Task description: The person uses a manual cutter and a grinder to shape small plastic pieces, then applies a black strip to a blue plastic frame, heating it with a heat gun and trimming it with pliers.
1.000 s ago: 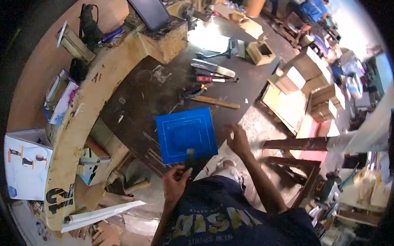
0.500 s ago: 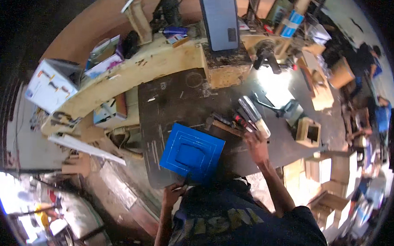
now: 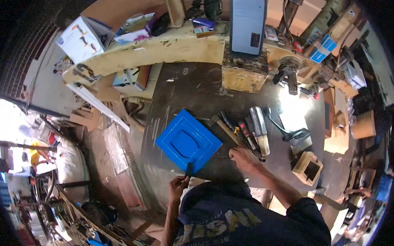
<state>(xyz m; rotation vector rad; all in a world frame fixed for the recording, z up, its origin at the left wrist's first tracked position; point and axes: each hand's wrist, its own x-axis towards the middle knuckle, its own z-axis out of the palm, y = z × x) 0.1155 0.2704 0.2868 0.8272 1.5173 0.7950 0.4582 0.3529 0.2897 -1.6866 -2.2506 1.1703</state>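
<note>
Reorientation is the chief change: against the view of a second earlier, the whole scene is seen turned, so that the dark counter point(image 3: 193, 92) now runs from upper left to lower right and the blue square panel point(image 3: 188, 141) sits as a diamond, one corner toward the person. The panel itself appears not to have been shifted on the counter; it is the head that has swung.

The left hand point(image 3: 177, 186) is kept at the near corner of the panel, its grip closed on a small dark tool point(image 3: 189, 169) whose tip is laid against the panel's lower edge. What kind of tool it is cannot be made out at this size.

The right hand point(image 3: 242, 158), seen earlier resting beside the panel, is now found farther out, at the near end of the row of hand tools point(image 3: 244, 131) laid out to the right of the panel. Its fingers are spread flat over the handle ends; nothing is seen enclosed in it, so its grip is judged open.

From this it may be judged that the panel's edge is being held under the tool while something is sought among the hand tools.

Beyond these, a phone point(image 3: 247, 23) is propped upright on a yellow block point(image 3: 244, 72), and a small wooden box point(image 3: 307, 167) stands to the right.
</note>
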